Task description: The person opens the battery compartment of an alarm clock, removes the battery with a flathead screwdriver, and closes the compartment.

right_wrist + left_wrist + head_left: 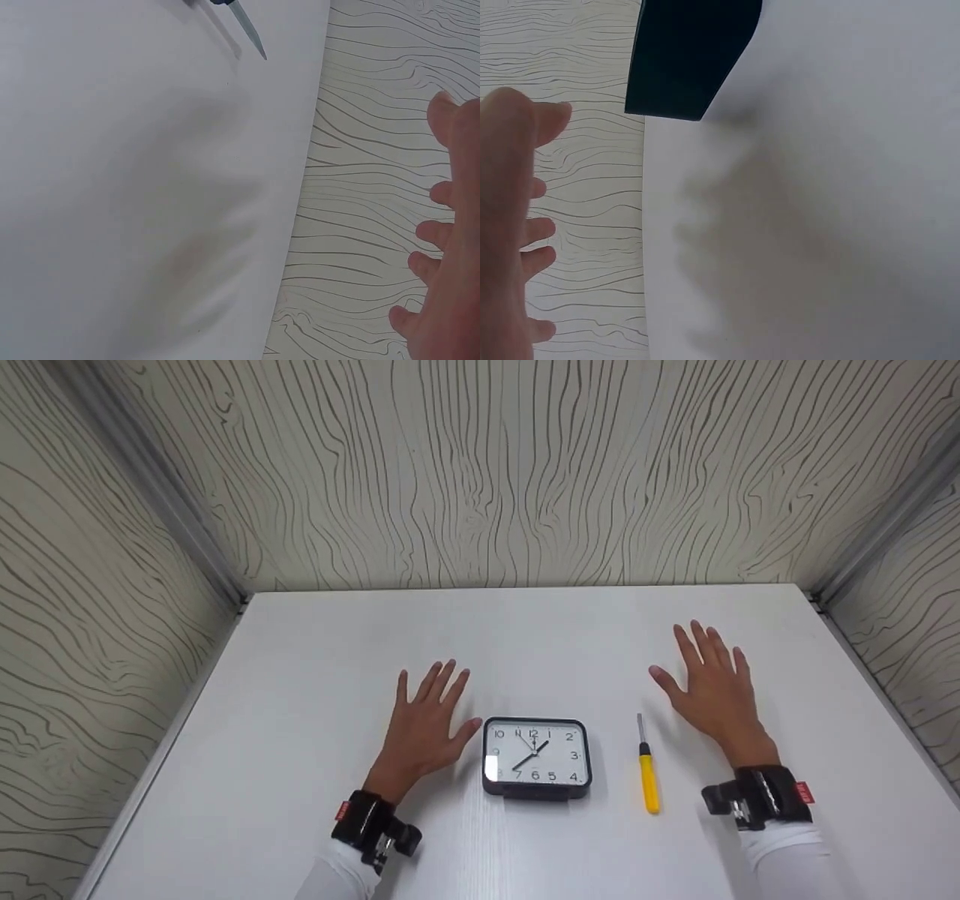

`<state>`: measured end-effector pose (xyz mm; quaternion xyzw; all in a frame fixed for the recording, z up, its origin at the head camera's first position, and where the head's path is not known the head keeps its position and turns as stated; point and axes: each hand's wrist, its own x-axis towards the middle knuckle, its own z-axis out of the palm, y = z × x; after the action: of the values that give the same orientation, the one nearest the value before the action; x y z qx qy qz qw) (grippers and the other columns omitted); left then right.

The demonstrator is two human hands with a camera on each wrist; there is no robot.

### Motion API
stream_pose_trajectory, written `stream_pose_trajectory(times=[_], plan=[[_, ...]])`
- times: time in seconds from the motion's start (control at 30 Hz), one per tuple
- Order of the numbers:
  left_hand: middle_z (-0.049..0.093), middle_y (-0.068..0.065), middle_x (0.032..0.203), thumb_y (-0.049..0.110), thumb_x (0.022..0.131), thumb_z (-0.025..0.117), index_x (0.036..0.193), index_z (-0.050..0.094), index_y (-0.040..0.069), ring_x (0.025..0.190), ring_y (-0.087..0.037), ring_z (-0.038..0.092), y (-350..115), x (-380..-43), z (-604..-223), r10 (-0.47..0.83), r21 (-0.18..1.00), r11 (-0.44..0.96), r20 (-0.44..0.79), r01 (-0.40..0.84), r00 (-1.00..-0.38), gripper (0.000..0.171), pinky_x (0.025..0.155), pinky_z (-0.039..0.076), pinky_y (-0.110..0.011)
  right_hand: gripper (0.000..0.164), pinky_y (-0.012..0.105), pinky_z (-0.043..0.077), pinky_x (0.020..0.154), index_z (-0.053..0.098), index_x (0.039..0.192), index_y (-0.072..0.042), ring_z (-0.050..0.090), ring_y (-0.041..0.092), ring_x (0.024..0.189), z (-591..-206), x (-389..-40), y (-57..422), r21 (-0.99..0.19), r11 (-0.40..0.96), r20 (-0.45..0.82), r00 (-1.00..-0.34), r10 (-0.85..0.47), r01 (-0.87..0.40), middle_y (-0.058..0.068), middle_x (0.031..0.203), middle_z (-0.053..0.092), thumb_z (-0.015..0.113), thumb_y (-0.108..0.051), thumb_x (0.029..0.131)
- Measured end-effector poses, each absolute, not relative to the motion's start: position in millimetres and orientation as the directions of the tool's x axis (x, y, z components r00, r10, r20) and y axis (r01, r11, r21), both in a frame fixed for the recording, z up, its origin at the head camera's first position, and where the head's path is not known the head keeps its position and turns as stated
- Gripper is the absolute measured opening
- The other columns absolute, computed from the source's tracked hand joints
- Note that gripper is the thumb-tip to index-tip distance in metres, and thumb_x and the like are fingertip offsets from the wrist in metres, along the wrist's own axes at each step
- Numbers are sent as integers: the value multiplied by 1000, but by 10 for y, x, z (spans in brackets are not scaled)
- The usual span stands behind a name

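A black-framed rectangular alarm clock [553, 765] with a white dial lies face up on the white table. Just left of it my left hand [426, 735] is held above the tabletop, fingers spread, thumb tip near the clock's left edge. In the left wrist view the clock's dark side [694, 56] shows at the top. To the right of the clock lies a screwdriver [649, 784] with a yellow handle, its metal tip pointing away from me. Beyond it on the right, my right hand [716, 694] hovers with fingers spread and holds nothing. The screwdriver's shaft [249, 31] appears in the right wrist view.
The white table [337, 637] meets a wall panel [480, 472] with a wood-grain pattern at its back edge. Similar panels and grey metal posts [165, 487] stand at both sides. Each wrist wears a black strap [364, 817] with a small camera.
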<state>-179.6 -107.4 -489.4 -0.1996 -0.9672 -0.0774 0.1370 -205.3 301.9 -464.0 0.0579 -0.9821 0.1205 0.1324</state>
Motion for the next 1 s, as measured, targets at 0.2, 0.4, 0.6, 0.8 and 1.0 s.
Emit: stream_pose_trajectory(times=[0.2, 0.4, 0.6, 0.8, 1.0], plan=[[31, -2, 159, 61, 95, 38, 153, 32, 23, 148, -23, 27, -1042, -1767, -4902, 388, 81, 904, 252, 419, -886, 69, 117, 14, -63, 78, 67, 14, 114, 26, 154, -10, 19, 44, 145, -4632, -2056, 2988, -221, 963, 266, -960, -90, -152, 23, 158, 24, 48, -56, 95], [33, -2, 159, 60, 95, 38, 153, 32, 23, 148, -23, 28, -979, -1730, -4873, 422, 82, 889, 237, 451, -875, 69, 117, 16, -63, 77, 68, 21, 111, 29, 153, -9, 25, 46, 142, -4644, -2042, 2946, -206, 961, 296, -948, -118, -184, 24, 156, 29, 52, -53, 94], [33, -1, 159, 61, 96, 36, 152, 33, 23, 147, -20, 30, -923, -1709, -4891, 452, 93, 873, 209, 478, -867, 68, 117, 19, -61, 74, 68, 25, 108, 34, 150, -8, 30, 46, 140, -4640, -2030, 2900, -173, 960, 328, -932, -154, -220, 23, 154, 33, 55, -50, 93], [33, 0, 158, 63, 96, 34, 152, 33, 24, 145, -20, 34, -878, -1686, -4913, 488, 100, 855, 182, 509, -854, 69, 116, 22, -59, 72, 67, 26, 109, 35, 150, -9, 31, 44, 140, -4622, -2020, 2866, -179, 953, 343, -924, -171, -243, 22, 154, 34, 57, -48, 93], [31, 0, 159, 66, 95, 33, 152, 33, 25, 146, -20, 31, -801, -1634, -4930, 537, 121, 825, 139, 552, -832, 70, 117, 22, -59, 72, 67, 25, 109, 35, 150, -9, 31, 44, 140, -4621, -2011, 2858, -185, 951, 335, -926, -176, -248, 22, 154, 34, 57, -48, 93]])
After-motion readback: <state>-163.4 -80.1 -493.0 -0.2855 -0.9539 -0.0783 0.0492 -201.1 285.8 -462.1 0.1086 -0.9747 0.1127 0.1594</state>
